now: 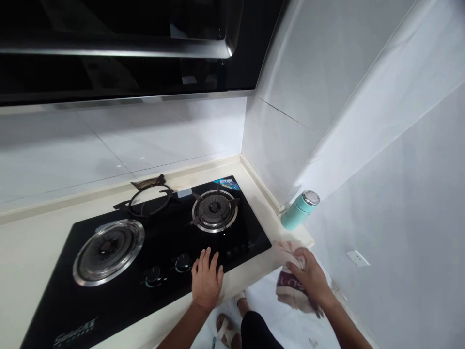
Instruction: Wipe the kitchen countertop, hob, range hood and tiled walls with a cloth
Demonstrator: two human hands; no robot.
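Observation:
My left hand [207, 281] lies flat on the front edge of the black glass gas stove [163, 242], fingers stretched out, to the right of the two control knobs [182, 262]. In my right hand [308, 276] is a pinkish cloth [290, 291] with a dark purple patch and pale lettering. One end of the cloth rests at the counter's front right corner and the rest hangs over the edge, slightly blurred. A mint-green thermos [298, 211] with a silver lid stands just beyond the cloth.
The right burner [214, 208] has its pan support on. A loose pan support [150, 199] lies at the stove's back edge, behind the bare left burner [109, 252]. A black range hood [127, 53] overhangs the back. Walls close in the back and right; a socket [358, 258] sits low right.

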